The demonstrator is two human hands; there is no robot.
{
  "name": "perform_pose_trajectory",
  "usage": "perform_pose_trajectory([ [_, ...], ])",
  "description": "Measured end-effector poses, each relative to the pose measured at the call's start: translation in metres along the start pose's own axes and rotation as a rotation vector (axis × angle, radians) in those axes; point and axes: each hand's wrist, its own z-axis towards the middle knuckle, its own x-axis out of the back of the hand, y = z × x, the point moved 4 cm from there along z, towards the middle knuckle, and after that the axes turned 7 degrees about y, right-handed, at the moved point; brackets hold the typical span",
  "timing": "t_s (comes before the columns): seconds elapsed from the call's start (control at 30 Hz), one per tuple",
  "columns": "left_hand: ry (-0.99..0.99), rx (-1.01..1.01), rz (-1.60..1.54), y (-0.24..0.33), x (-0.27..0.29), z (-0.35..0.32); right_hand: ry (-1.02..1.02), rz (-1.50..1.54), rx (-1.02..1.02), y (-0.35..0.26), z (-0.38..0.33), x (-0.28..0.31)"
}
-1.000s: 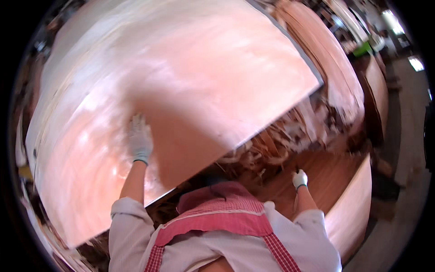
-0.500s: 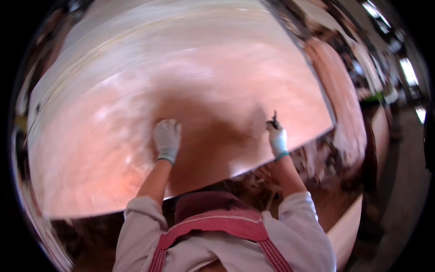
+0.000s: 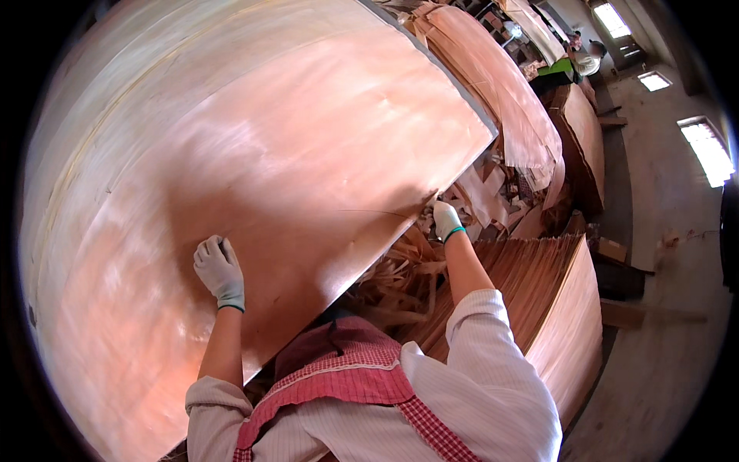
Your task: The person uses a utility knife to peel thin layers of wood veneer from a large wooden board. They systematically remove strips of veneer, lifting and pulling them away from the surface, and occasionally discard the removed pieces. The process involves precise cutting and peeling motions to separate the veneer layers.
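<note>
A broad, pinkish-tan wood veneer sheet [image 3: 331, 138] covers the table before me, pale and greyish toward its far left. My left hand [image 3: 220, 273], in a white glove with a green cuff, rests on the sheet, fingers bent and slightly apart, holding nothing visible. At the sheet's near right edge my gloved right hand [image 3: 446, 219] is closed; only a small dark tip shows beyond its fingers. The earlier picture shows a small black tool in that hand, kind unclear. A thin curved line runs across the veneer toward my right hand.
Loose veneer scraps [image 3: 404, 273] lie below the edge. A tall veneer stack [image 3: 531, 285] stands at my right, with more draped sheets [image 3: 500, 92] farther back. Wooden beams [image 3: 623, 314] lie on the floor. A person [image 3: 589, 58] is in the far right background.
My view has swung rightward, bringing the veneer stack and floor into sight. My right hand has moved from over the sheet to its edge; my left hand remains on the sheet.
</note>
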Motion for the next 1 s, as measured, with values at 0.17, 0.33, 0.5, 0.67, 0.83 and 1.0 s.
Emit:
perform_pose_trajectory([
  [0.17, -0.025, 0.019, 0.003, 0.0, 0.0, 0.0, -0.046, -0.036, 0.066, -0.01, -0.011, -0.017],
  [0.33, -0.033, 0.022, 0.018, 0.005, 0.0, 0.0, -0.061, -0.02, -0.108, -0.003, 0.006, 0.001],
  [0.5, -0.006, 0.012, 0.026, 0.003, -0.001, 0.001, -0.068, -0.107, 0.1, -0.017, -0.007, -0.022],
  [0.67, -0.001, 0.012, 0.015, 0.001, -0.004, 0.0, -0.045, -0.045, 0.258, -0.028, -0.001, -0.03],
  [0.83, -0.008, 0.022, 0.026, 0.002, -0.001, 0.0, 0.111, 0.089, 0.272, -0.026, 0.007, -0.035],
  [1.0, 0.003, 0.0, 0.007, 0.01, -0.003, 0.002, 0.191, 0.165, 0.35, -0.032, 0.036, -0.034],
])
